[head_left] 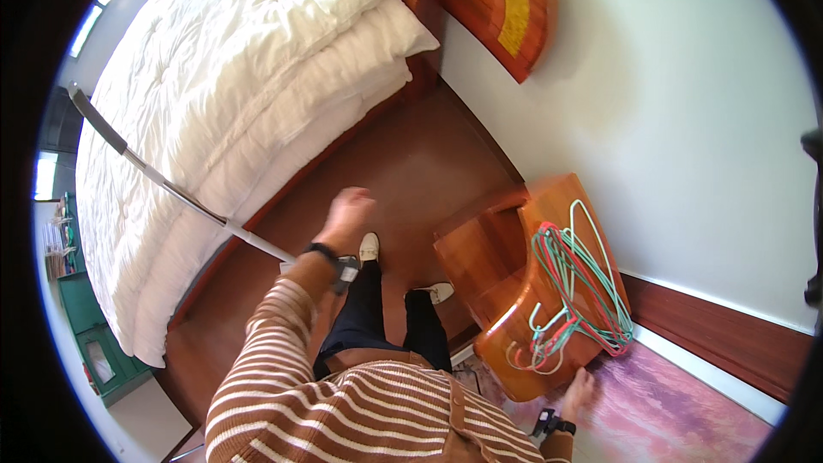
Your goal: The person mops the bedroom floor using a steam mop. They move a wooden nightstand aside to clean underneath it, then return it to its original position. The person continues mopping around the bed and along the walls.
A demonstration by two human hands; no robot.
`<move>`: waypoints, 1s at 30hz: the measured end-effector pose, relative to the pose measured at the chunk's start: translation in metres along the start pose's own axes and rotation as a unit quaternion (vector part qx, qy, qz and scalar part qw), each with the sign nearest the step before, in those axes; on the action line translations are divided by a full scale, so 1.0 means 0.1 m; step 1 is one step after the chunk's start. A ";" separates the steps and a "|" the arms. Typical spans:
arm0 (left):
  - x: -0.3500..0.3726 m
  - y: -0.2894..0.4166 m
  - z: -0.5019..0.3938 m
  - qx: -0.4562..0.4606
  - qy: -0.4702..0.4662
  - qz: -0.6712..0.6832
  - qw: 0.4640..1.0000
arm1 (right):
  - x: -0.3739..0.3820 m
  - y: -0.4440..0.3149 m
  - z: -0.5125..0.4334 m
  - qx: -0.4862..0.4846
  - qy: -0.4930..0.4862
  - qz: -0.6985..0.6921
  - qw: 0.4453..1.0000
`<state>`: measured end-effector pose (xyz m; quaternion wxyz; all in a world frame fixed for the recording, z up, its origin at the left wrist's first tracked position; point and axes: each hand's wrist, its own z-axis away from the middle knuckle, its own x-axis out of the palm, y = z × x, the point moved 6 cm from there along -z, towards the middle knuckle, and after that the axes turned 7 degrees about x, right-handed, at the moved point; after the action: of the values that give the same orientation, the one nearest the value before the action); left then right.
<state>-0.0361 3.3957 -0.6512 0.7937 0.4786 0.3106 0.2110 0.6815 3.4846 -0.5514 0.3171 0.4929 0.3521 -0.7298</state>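
My left hand (349, 212), slightly blurred with its fingers curled, is over the brown floor near my shoes; whether it holds anything cannot be told. At the lower right, my right hand (580, 391) is by the lower edge of a small wooden cabinet (495, 334), its fingers partly hidden and blurred. A pile of green, red and white clothes hangers (572, 296) lies on the cabinet's top. To the left, a pole with a grey foam grip (186, 199) leans across the edge of the bed, its lower end hidden behind my left forearm.
White quilted bedding (257, 90) fills the upper left. A curved wooden panel with a yellow band (511, 13) juts out beside the pale wall (694, 109). A green shelf unit (106, 334) stands at the far left. Pink patterned flooring (669, 392) shows at the lower right.
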 end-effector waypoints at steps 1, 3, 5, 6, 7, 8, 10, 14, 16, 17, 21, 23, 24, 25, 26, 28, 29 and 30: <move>-0.76 -0.08 -0.13 0.059 0.088 -0.090 0.990 | -0.13 -0.06 0.06 -0.019 0.043 0.006 0.999; -2.41 -0.38 -0.24 -0.034 0.256 -0.093 0.962 | -0.39 -0.11 0.22 0.080 -0.014 -0.144 0.986; -3.84 -0.17 -0.08 0.088 0.442 -0.316 0.835 | -0.76 -0.59 0.52 -0.023 0.079 -0.144 0.986; -4.44 -0.26 -0.01 0.047 0.458 -0.172 0.871 | -0.88 -0.88 0.63 -0.028 0.062 -0.150 0.986; -4.88 -0.21 0.06 0.017 0.528 -0.203 0.825 | -1.00 -1.20 0.75 -0.048 0.046 -0.155 0.986; -5.25 -0.16 0.16 -0.018 0.592 -0.207 0.779 | -1.07 -1.60 0.92 -0.096 0.067 -0.180 0.977; -5.67 -0.07 0.16 -0.074 0.618 -0.137 0.771 | -1.09 -2.40 1.19 -0.154 0.024 -0.223 0.962; -5.71 0.02 -0.23 -0.019 0.462 0.074 0.883 | -0.70 -3.78 1.84 -0.236 -0.161 -0.212 0.935; -5.56 0.04 -0.49 0.008 0.352 0.173 0.920 | -0.38 -4.31 2.22 -0.296 -0.229 -0.167 0.912; -5.52 0.07 -0.56 0.029 0.329 0.222 0.917 | -0.18 -4.54 2.40 -0.321 -0.268 -0.154 0.895; -5.18 0.25 -0.57 0.052 0.299 0.183 0.935 | 0.62 -5.17 3.16 -0.473 -0.382 -0.039 0.793; -4.85 0.47 -0.34 0.088 0.265 0.177 0.944 | 1.04 -5.34 3.54 -0.527 -0.469 -0.006 0.709; -4.72 0.60 -0.18 0.086 0.250 0.196 0.944 | 1.22 -5.39 3.72 -0.550 -0.490 0.016 0.676; -4.59 0.77 0.02 0.107 0.235 0.186 0.948 | 1.38 -5.42 3.87 -0.570 -0.513 0.042 0.640; -4.49 0.94 0.19 0.114 0.200 0.193 0.954 | 1.52 -5.45 3.98 -0.581 -0.527 0.047 0.619; -4.32 1.30 0.51 0.168 0.135 0.198 0.956 | 1.78 -5.46 4.13 -0.596 -0.546 0.078 0.583; -4.26 1.45 0.65 0.188 0.120 0.195 0.955 | 1.90 -5.46 4.21 -0.605 -0.548 0.092 0.571; -4.18 1.59 0.78 0.210 0.103 0.190 0.954 | 2.00 -5.46 4.28 -0.609 -0.554 0.089 0.560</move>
<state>-0.2881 3.1544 -0.3608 0.5843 0.6604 0.3313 0.3356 -0.0351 3.4085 -0.5163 0.7381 -0.2900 0.4217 -0.4397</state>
